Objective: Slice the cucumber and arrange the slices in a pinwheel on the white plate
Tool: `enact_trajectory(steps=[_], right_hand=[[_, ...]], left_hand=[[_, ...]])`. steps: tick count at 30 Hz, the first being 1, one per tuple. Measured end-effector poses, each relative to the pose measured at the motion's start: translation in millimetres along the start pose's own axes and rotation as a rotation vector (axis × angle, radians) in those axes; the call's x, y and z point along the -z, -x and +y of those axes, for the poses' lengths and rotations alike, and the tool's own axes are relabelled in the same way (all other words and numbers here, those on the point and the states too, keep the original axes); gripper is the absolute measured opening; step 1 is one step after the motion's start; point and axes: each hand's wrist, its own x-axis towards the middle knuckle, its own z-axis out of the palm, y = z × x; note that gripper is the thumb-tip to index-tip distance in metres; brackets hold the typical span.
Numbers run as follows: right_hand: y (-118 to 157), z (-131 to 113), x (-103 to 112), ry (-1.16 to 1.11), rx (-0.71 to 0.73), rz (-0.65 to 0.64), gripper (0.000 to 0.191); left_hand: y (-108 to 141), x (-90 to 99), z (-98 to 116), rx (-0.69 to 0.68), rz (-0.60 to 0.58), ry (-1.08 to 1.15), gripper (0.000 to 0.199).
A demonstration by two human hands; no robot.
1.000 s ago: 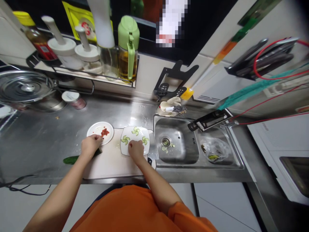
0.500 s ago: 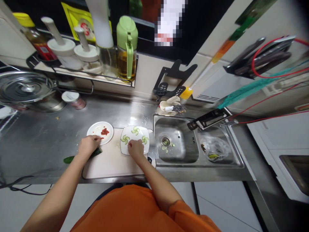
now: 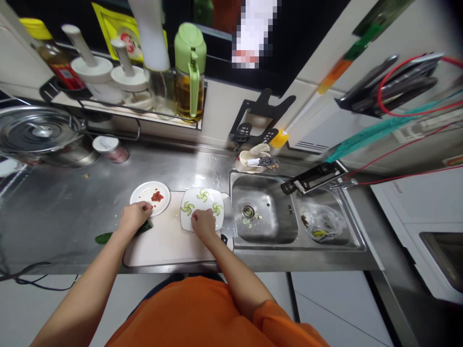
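A round white plate [image 3: 136,195] holds small red pieces [image 3: 157,196]. At its lower edge, my left hand [image 3: 134,216] is closed in a pinch, with a bit of red at the fingertips. My right hand [image 3: 204,224] is closed over the lower part of a square white plate [image 3: 187,223]; whatever its fingertips hold is too small to name. Green slices [image 3: 203,194] lie on that plate in three pinwheel groups. Both plates overlap a pale cutting board [image 3: 170,248]. A dark green cucumber [image 3: 103,238] lies partly hidden beneath my left forearm.
Right of the board is a steel sink [image 3: 265,226] with pale slices near the drain. A knife blade [image 3: 229,219] lies between board and sink. A lidded pot [image 3: 43,132] and small can [image 3: 110,149] stand at the back left, below a rack [image 3: 170,120] of bottles and jars.
The left fingertips have drawn slightly back toward the plate's lower edge, and the red bit at them shows less. My right hand stays almost where it was.
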Motion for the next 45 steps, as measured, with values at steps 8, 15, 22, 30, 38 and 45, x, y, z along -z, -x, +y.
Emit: enact_trajectory(steps=[8,15,22,30,38,45], right_hand=[[2.4,-1.2,1.7,0.011,0.003,-0.016,0.020],[2.3,-1.7,-0.4,0.023,0.043,-0.018,0.019],[2.6,1.4,0.1,-0.001,0.040,-0.027,0.020],[2.6,1.7,0.5,0.004,0.052,-0.021,0.019],[-3.2,6.0,0.8,-0.125,0.016,0.017,0.017],[-18.3,6.3,2.3,-0.447,-0.041,0.018,0.018]], left_hand=[[-4.3,-3.8,-0.9,-0.029,-0.028,0.138,0.025],[-5.2,-5.7,5.4,-0.106,-0.055,0.061,0.025],[-2.5,-3.1,2.7,-0.212,-0.054,-0.041,0.031],[0.8,-3.3,1.1,-0.130,0.005,0.130,0.028],[1.4,2.5,14.8,-0.002,0.047,0.466,0.036],[28.5,-27.4,72.7,-0.215,0.066,0.464,0.028]])
